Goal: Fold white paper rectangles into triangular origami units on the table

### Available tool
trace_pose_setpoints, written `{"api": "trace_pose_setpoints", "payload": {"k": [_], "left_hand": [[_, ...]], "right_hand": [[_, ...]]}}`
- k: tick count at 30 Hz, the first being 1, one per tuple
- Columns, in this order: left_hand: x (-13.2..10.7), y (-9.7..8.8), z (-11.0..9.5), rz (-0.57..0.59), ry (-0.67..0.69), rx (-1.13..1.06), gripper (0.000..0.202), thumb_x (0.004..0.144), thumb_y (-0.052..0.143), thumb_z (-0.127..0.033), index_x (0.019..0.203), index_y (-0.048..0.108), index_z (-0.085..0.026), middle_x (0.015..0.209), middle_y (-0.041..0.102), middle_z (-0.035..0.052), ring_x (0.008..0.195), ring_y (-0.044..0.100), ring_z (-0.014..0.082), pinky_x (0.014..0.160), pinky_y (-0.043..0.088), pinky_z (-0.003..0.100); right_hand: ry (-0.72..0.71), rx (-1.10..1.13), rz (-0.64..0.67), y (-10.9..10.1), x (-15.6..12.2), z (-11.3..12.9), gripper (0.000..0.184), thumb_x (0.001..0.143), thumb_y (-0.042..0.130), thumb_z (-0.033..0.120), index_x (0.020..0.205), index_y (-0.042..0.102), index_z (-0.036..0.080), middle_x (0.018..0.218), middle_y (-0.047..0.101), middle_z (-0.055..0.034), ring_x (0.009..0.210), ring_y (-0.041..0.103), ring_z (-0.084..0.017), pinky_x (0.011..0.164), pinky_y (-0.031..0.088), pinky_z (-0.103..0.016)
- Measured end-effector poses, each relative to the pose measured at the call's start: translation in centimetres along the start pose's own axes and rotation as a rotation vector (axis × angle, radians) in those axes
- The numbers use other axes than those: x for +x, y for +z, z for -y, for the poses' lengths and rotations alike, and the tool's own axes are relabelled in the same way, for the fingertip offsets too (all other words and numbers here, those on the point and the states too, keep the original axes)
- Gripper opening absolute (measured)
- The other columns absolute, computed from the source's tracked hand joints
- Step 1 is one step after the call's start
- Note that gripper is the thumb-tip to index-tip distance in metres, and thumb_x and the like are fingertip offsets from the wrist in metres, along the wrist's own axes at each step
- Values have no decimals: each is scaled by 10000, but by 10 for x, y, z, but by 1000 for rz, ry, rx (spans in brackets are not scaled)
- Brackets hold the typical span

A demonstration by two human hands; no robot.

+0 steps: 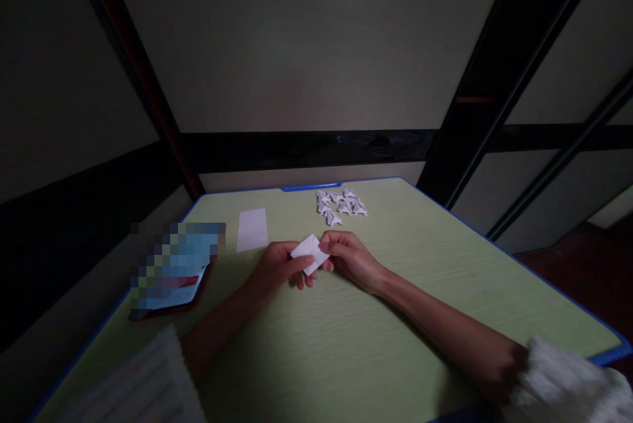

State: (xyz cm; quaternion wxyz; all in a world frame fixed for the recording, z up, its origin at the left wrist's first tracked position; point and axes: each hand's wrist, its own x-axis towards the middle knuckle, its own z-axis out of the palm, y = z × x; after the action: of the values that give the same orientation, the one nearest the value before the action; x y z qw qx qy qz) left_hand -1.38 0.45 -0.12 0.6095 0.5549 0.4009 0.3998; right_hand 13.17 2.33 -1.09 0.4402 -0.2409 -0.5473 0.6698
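White folded paper point(309, 249): small, flat, squarish, crease lines on top. Left hand point(279, 266), right hand point(355, 258) both pinch it.

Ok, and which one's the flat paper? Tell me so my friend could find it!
Find the green table with the blue edge. Look left of the small folded shapes, just past the left hand, for a white sheet. It alone lies flat and plain; the shapes and the held paper are folded.
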Motion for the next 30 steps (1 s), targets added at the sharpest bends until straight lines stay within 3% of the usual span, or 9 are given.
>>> {"api": "trace_pose_setpoints", "payload": {"k": [5, 11, 17, 22, 30], "left_hand": [[3, -1, 1, -181, 24, 66, 117, 602, 569, -207, 607, 578, -91, 456, 581, -4, 384, 506, 75, 393, 387, 178], [3, 3, 1, -230, 48, 73, 118, 607, 569, -199, 666, 591, -99, 465, 595, -12, 399, 531, 81, 400, 415, 173], [0, 8, -2, -342, 82, 114, 87, 599, 568, -189, 612, 582, -104, 452, 592, -20, 392, 541, 88, 409, 436, 181], [0, 9, -3, -343, 99, 135, 87, 600, 565, -188, 604, 582, -102, 450, 591, -23, 386, 537, 81, 404, 436, 172], [0, 9, -1, -293, 89, 136, 117, 618, 558, -210, 651, 590, -102, 469, 602, -11, 396, 547, 91, 407, 442, 183]], "right_hand": [[-113, -43, -215, 4, 0, 6, 150, 606, 603, 215, 607, 470, 147, 478, 495, 60, 443, 443, -51, 473, 316, -188], [-117, -149, -277, 9, -2, 6, 208, 509, 674, 184, 610, 497, 142, 451, 496, 71, 405, 428, -43, 434, 313, -180], [-110, -85, -303, 12, -4, 4, 236, 464, 694, 137, 614, 511, 138, 465, 544, 55, 418, 481, -54, 449, 358, -182], [-114, -32, -258, 15, -5, 2, 173, 499, 681, 170, 600, 544, 138, 512, 566, 38, 465, 514, -66, 490, 396, -201], [-200, -177, -315, 13, -5, 5, 71, 527, 668, 171, 584, 632, 150, 565, 588, 12, 487, 511, -71, 484, 411, -215]]}}
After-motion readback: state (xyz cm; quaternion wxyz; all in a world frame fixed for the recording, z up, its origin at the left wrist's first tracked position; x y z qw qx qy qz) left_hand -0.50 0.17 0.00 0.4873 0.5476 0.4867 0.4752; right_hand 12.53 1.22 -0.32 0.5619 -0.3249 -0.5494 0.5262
